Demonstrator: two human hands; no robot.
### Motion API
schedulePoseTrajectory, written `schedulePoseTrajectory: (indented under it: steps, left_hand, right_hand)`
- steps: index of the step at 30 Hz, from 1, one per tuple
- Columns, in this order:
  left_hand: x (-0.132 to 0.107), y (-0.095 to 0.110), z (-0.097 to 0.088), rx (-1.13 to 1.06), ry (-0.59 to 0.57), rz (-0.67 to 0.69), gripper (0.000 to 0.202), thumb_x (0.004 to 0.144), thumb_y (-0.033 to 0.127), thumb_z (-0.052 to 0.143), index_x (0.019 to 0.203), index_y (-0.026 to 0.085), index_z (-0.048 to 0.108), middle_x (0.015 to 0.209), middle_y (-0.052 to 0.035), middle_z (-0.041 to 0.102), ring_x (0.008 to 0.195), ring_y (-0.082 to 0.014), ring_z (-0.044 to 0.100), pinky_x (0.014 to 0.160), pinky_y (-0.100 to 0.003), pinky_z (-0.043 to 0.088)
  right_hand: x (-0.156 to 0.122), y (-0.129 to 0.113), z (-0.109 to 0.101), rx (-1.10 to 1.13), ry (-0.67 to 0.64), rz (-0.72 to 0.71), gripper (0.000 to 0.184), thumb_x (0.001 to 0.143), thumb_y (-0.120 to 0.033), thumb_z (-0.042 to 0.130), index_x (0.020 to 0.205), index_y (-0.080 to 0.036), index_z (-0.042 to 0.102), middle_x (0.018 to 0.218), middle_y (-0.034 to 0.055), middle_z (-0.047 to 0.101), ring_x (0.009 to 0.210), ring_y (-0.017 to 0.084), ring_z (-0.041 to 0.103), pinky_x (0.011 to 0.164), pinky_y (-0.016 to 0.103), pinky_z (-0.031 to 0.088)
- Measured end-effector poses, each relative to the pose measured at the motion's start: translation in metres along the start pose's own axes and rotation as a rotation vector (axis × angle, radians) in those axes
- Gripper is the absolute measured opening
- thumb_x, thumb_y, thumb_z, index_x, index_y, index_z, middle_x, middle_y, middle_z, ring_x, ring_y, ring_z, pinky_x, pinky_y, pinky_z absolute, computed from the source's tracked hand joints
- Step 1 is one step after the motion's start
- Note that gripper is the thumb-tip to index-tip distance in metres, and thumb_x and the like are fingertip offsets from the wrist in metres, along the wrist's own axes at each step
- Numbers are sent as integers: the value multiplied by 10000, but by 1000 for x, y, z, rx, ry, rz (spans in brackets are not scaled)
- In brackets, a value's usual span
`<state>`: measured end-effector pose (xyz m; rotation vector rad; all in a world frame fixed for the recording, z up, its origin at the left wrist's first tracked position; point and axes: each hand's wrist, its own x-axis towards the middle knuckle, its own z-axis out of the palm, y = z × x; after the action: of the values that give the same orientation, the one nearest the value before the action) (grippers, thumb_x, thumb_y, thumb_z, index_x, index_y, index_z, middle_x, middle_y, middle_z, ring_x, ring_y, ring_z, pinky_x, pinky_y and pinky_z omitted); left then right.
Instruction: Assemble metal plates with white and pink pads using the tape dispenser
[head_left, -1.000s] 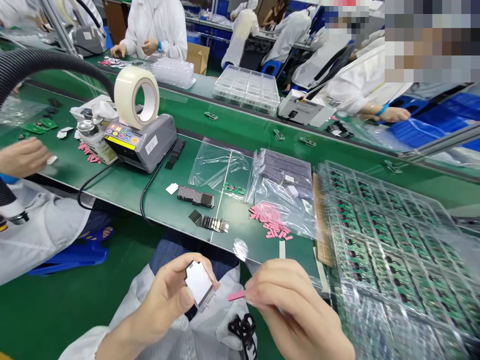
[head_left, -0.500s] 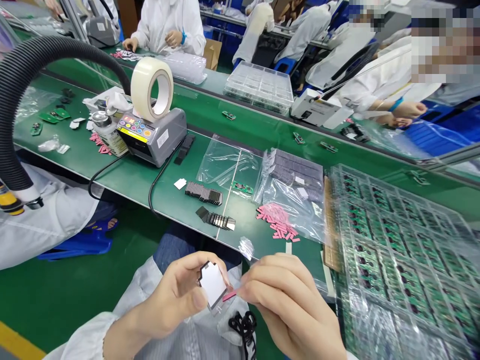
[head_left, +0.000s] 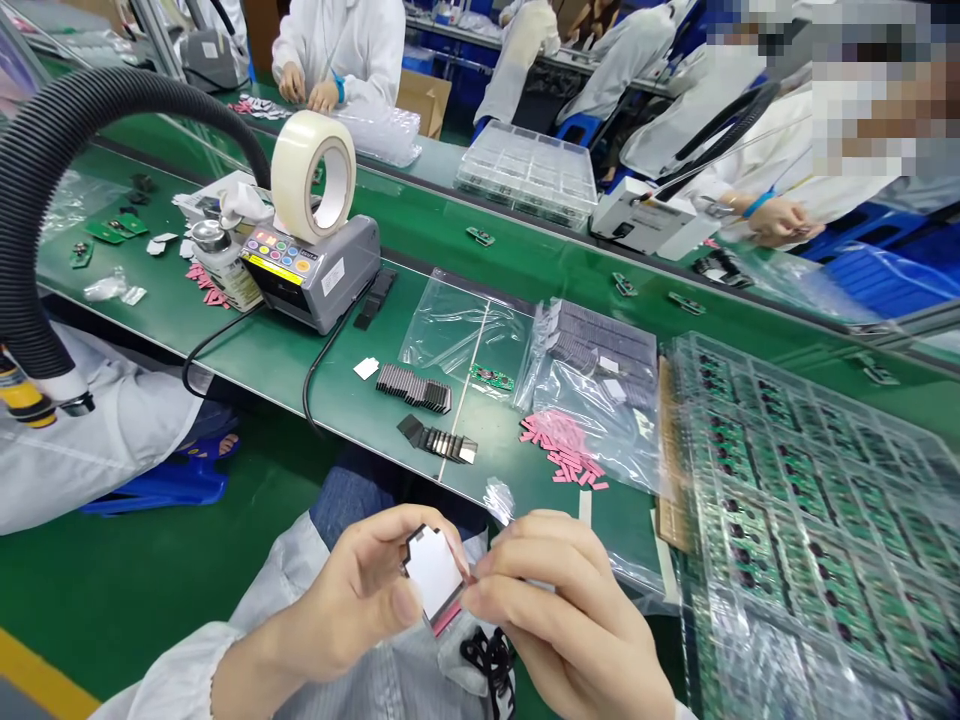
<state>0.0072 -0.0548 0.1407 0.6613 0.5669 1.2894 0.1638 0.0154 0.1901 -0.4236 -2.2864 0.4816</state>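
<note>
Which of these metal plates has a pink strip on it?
The white-faced metal plate in your left hand, strip along its edge; the dark plates stacked on the green bench show none.

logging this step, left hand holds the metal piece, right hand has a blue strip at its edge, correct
No: the strip is pink, not blue, in the head view. The left hand holding the metal piece and right hand stand as stated.
</note>
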Motion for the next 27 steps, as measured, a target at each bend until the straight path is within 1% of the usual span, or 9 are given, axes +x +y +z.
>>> schedulePoseTrajectory:
  steps: [4, 9, 13, 16, 18, 20, 21, 24, 27]
  left_hand:
    - [0, 1, 0, -16, -2, 7, 347, 761, 477, 677, 970, 202, 641, 827, -12, 537, 671, -93, 435, 635, -204, 365]
    - [0, 4, 2, -44, -23, 9, 340, 761, 467, 682, 985, 214, 648, 864, -24, 571, 757, -113, 510, 692, -202, 411]
    - [1, 6, 3, -76, -53, 7, 322, 775, 448, 675, 1003, 223, 645, 838, -4, 567, 675, -76, 488, 649, -176, 419]
    - [2, 7, 4, -70, -55, -1, 320, 769, 450, 679, 980, 211, 654, 831, -9, 581, 701, -90, 518, 686, -196, 440]
    - [2, 7, 5, -58, -46, -11, 323, 757, 449, 691, 973, 210, 663, 833, -13, 593, 744, -106, 539, 728, -212, 447]
    - [2, 7, 6, -51, -40, -30, 325, 749, 449, 698, 978, 219, 677, 827, -9, 595, 751, -106, 540, 734, -213, 444]
    - [2, 7, 7, -48, -38, -37, 323, 747, 449, 700, 980, 226, 684, 820, -6, 595, 745, -103, 537, 735, -214, 442]
    - [2, 7, 8, -32, -34, -38, 321, 741, 460, 701, 964, 230, 703, 790, -7, 596, 729, -109, 534, 737, -231, 441]
    - [1, 8, 8, -23, -34, -51, 348, 721, 477, 713, 941, 207, 708, 775, -18, 601, 729, -128, 541, 729, -252, 450]
  right_hand:
    - [-1, -2, -2, -65, 3, -44, 245, 945, -140, 434, 819, -148, 643, 749, 21, 654, 824, 123, 535, 715, 241, 472]
    - [-16, -2, 1, -118, 124, -34, 230, 892, -116, 489, 864, -203, 700, 859, 22, 672, 845, 158, 550, 732, 304, 464]
    - [-25, -2, 5, -116, 112, -38, 198, 889, -149, 524, 892, -231, 704, 944, 8, 670, 897, 169, 526, 796, 322, 442]
    - [-23, -1, 3, -59, 114, -26, 130, 883, -237, 580, 974, -215, 670, 1045, 36, 651, 947, 184, 540, 834, 343, 449]
    - [-16, 2, -1, -19, 59, -6, 325, 886, -383, 568, 1148, -193, 594, 1182, 93, 601, 1032, 224, 541, 873, 394, 458]
    - [-6, 4, -5, 25, -68, 17, 551, 868, -519, 530, 1285, -161, 485, 1272, 144, 543, 1122, 255, 515, 919, 426, 451]
    - [-1, 5, -6, 53, -142, 22, 604, 856, -552, 526, 1309, -158, 458, 1287, 149, 534, 1153, 257, 503, 938, 422, 447]
    - [12, 8, -6, 149, -267, 26, 552, 847, -543, 549, 1259, -182, 489, 1250, 116, 580, 1174, 230, 501, 965, 389, 438]
    - [15, 9, -3, 197, -258, 25, 455, 849, -515, 567, 1162, -186, 542, 1191, 91, 623, 1158, 206, 514, 969, 373, 430]
